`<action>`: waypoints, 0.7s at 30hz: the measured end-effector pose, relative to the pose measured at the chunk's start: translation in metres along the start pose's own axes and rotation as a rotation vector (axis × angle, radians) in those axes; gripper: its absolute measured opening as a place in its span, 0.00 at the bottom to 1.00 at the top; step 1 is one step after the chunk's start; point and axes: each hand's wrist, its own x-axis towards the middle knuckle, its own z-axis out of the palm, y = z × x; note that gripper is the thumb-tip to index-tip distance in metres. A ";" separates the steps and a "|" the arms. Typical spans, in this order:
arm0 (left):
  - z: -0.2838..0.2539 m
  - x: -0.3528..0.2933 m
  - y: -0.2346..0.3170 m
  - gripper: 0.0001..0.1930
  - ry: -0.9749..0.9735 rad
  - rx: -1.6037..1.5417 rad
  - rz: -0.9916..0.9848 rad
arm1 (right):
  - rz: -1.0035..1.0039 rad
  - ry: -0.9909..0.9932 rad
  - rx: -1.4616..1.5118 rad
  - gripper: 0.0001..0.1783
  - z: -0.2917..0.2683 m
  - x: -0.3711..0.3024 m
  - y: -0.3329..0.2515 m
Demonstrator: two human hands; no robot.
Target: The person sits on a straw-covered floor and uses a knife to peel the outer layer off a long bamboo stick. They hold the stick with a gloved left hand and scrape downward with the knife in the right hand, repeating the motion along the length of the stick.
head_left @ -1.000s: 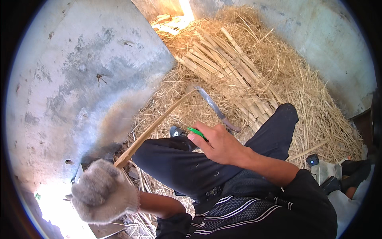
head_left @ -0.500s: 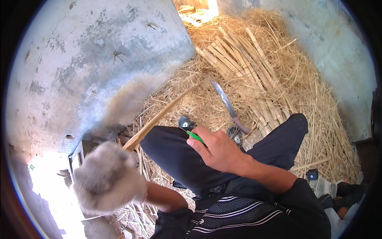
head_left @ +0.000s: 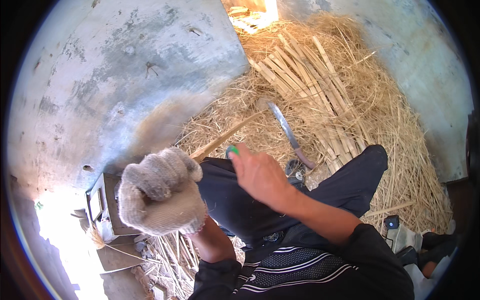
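Note:
My left hand [head_left: 160,192], in a thick knitted grey-beige glove, is curled tight around the near end of a long bamboo strip [head_left: 222,142]. The strip slants away over my bent knee, its far end over the straw. Bare and closed, my right hand [head_left: 262,175] grips a small green-handled tool [head_left: 232,150] close beside the strip, above my thigh. Most of the tool is hidden behind my fingers, so its working end cannot be made out.
A curved blade with a wooden handle [head_left: 290,132] lies on the straw ahead. Beyond it is a stack of split bamboo strips [head_left: 312,82]. Pale walls [head_left: 125,70] rise left and right. A wooden box-like piece [head_left: 107,205] stands at left; another person's things [head_left: 415,245] show at lower right.
My gloved left hand has moved right and slightly away from me, carrying the bamboo strip along. My right hand has shifted a little forward and left with the green-handled tool.

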 end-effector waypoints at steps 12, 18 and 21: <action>0.001 0.002 -0.011 0.21 -0.082 -0.012 0.006 | -0.141 -0.093 0.109 0.15 -0.036 -0.017 -0.035; -0.006 -0.008 -0.031 0.18 0.103 -0.012 -0.107 | -0.054 -0.074 -0.055 0.14 -0.020 -0.008 -0.014; -0.010 -0.008 -0.032 0.18 0.051 -0.016 -0.090 | -0.081 -0.077 -0.013 0.14 -0.023 -0.007 -0.017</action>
